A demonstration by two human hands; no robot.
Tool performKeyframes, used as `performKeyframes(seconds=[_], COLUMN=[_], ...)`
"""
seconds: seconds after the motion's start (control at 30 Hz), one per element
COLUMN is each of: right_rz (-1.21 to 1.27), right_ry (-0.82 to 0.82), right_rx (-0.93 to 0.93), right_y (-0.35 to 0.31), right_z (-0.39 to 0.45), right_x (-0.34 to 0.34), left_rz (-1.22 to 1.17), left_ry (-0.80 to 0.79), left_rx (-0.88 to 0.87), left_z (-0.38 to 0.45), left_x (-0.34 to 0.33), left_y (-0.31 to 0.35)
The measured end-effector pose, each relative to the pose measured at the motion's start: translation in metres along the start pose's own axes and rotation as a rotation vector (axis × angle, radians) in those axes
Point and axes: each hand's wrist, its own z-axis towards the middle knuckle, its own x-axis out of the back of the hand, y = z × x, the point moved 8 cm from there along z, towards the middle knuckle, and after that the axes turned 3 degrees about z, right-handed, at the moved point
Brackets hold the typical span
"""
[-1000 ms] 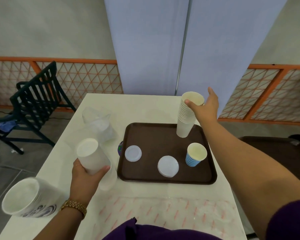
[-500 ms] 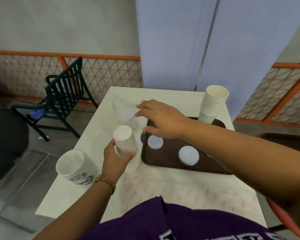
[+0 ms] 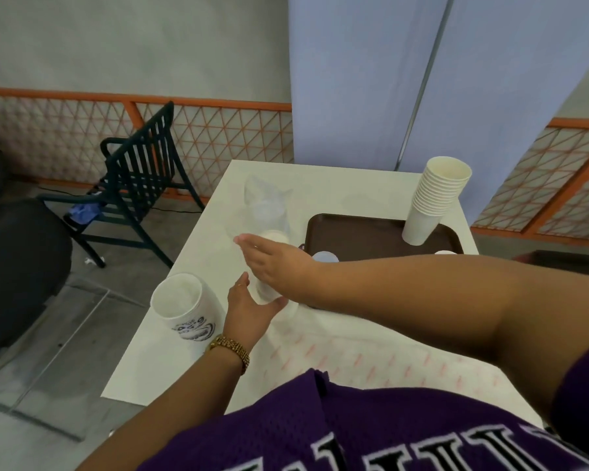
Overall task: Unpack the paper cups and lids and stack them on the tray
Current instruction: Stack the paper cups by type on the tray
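- Head view, frame centre: left hand (image 3: 249,312) gripped a sleeve of cups (image 3: 269,266)
- Right hand (image 3: 272,261) lay across it, fingers straight
- Cup stack (image 3: 432,202) stood on the tray (image 3: 354,236), upper right

Cup stack (image 3: 434,198) on tray (image 3: 354,232) at 2 o'clock; lid (image 3: 324,257) on tray's near-left; printed cup (image 3: 187,307) at 9 o'clock.

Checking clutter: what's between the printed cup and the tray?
Head view: the left hand holding a sleeve of cups, right hand over it, between printed cup and tray.
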Motion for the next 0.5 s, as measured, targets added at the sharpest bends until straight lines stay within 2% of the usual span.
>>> performKeyframes(seconds=[0.33, 0.5], right_rz=[-0.067, -0.064], right_ry=[0.068, 0.185], right_rx=[-0.008, -0.070], right_y=[0.005, 0.026], right_z=[0.012, 0.010], right_x=[0.005, 0.005], left_rz=[-0.016, -0.038], left_ry=[-0.009, -0.019], left_rx=[0.006, 0.001], left_z=[0.007, 0.011], left_x=[0.007, 0.007], left_y=[-0.007, -0.006])
